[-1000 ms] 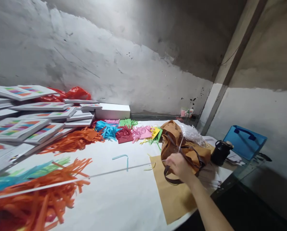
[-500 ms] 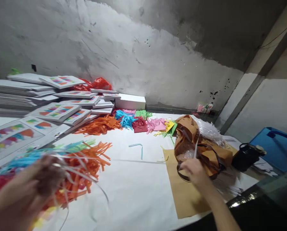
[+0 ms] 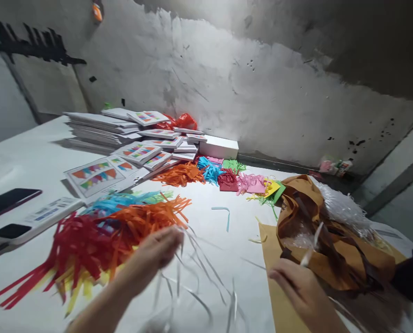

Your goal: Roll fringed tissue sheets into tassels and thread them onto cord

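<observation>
My left hand [image 3: 165, 245] is closed on a bunch of thin white ribbon strips [image 3: 206, 263], whose loose ends hang and curl over the white table. My right hand [image 3: 296, 282] is pinched shut beside the brown bag. A white ribbon [image 3: 312, 247] sticks up from it, blurred by motion, and a thin strand points from its fingertips towards the left hand. Left of and behind my left hand lie fringed paper tassels: orange [image 3: 151, 215], red [image 3: 78, 245], blue [image 3: 116, 203] and yellow [image 3: 85, 282].
Along the back are printed cards [image 3: 99, 175], a white box [image 3: 219, 147] and small colored tassel bundles [image 3: 229, 180]. On the left lie a phone [image 3: 10, 203] and a white power bank [image 3: 36, 222]. The brown bag [image 3: 303, 199] stands on tan paper [image 3: 270, 249] at right.
My left hand has moved right, off the tassels, with the ribbon strips. The strand stretched between the hands no longer spans them. The view has turned left, showing the phone and power bank.
</observation>
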### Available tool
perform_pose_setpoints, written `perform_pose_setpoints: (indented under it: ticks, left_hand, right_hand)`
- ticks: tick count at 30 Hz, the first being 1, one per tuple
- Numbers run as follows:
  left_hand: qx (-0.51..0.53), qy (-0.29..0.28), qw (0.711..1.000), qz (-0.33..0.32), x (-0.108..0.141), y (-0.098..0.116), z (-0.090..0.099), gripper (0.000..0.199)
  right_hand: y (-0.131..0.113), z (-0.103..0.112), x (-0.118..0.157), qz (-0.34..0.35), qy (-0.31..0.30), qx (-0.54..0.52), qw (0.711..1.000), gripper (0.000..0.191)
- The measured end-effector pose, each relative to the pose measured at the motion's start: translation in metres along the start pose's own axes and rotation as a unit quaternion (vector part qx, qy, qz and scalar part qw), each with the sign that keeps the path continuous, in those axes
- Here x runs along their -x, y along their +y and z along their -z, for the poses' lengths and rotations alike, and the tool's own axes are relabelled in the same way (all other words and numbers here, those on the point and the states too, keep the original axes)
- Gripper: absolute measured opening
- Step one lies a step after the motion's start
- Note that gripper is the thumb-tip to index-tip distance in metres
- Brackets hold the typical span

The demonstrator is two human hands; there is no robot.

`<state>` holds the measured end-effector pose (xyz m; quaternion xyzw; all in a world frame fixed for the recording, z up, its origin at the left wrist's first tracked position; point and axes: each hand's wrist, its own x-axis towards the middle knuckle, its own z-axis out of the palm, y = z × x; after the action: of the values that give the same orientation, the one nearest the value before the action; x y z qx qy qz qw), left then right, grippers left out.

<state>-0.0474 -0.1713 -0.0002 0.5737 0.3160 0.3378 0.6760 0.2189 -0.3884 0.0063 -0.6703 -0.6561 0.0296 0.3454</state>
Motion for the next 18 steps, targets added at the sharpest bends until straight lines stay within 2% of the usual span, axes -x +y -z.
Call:
perform_pose_setpoints:
  ticks: [2, 4, 5, 7, 10, 13, 15, 18]
  left_hand:
    - [0.069, 0.102, 0.991, -0.050, -0.015, 0.018, 0.039, 0.038]
    - [0.066, 0.132, 0.986, -0.079, -0.027, 0.027, 0.060, 0.031]
    - [0.039, 0.123, 0.988, -0.087, -0.033, 0.028, 0.062, 0.030]
    - [-0.031, 0.075, 0.992, -0.094, -0.044, 0.025, 0.049, 0.036]
    - [-0.094, 0.001, 0.991, -0.098, -0.064, 0.019, 0.009, 0.044]
    - [-0.130, -0.058, 0.982, -0.125, -0.090, 0.024, -0.027, 0.048]
    - [-0.156, -0.095, 0.972, -0.146, -0.106, 0.033, -0.041, 0.048]
    - [-0.195, -0.143, 0.956, -0.167, -0.125, 0.043, -0.057, 0.048]
  right_hand:
    - [0.038, 0.027, 0.013, -0.077, -0.007, -0.009, 0.997, 0.031]
    - [0.062, 0.043, 0.019, -0.113, 0.042, 0.014, 0.993, 0.033]
    - [0.066, 0.046, 0.018, -0.121, 0.053, 0.020, 0.991, 0.033]
    - [0.060, 0.045, 0.007, -0.111, 0.066, 0.025, 0.991, 0.033]
    - [0.029, 0.034, -0.027, -0.060, 0.073, 0.021, 0.995, 0.034]
    - [0.005, 0.025, -0.062, -0.023, 0.095, 0.018, 0.995, 0.033]
    - [0.003, 0.019, -0.078, -0.031, 0.108, 0.002, 0.994, 0.032]
    - [0.018, 0.003, -0.095, -0.087, 0.106, -0.056, 0.989, 0.035]
